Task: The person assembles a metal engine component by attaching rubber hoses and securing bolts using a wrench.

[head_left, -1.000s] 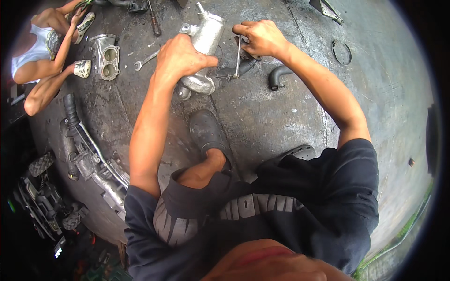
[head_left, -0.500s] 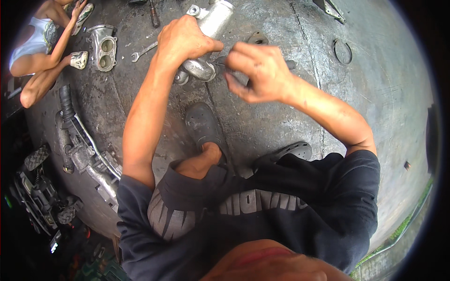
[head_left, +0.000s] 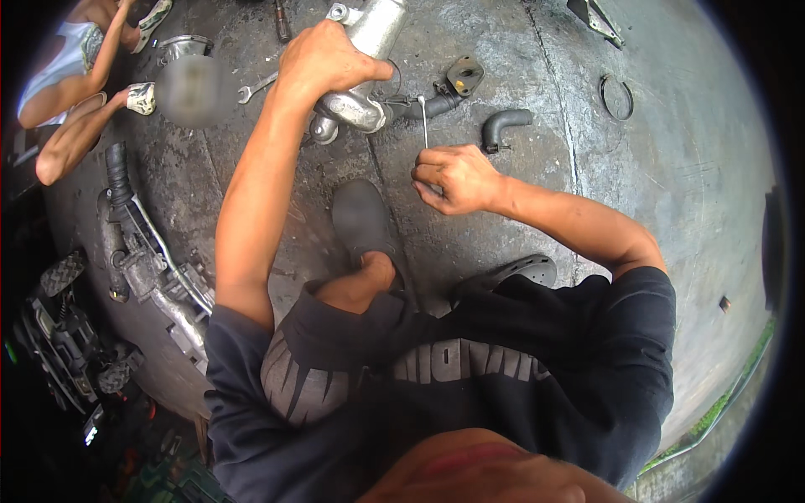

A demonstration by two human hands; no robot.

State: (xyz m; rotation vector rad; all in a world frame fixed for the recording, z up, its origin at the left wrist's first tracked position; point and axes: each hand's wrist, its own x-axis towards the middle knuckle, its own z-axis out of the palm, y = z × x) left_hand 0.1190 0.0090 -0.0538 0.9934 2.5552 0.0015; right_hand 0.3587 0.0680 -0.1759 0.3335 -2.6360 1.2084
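Your left grip (head_left: pixel 335 63) clasps silver housing (head_left: pixel 377 32), well in from floor's (head_left: pixel 662 210) right edge; right grip (head_left: pixel 457 178) holds slim wrench (head_left: pixel 425 130) at black hose (head_left: pixel 444 104). Hose looks still joined; elbow hose (head_left: pixel 501 125) lies loose. Remainder unclear.

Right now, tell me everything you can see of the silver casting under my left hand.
The silver casting looks like bare metal: a tubular body, a small side port near the top left, and a bulging, bent lower end. It slants up to the right over the dark floor. Your left hand grips across it, hiding its middle; the frame cuts its top. A black hose lies beside its lower right; I can't tell whether they join.
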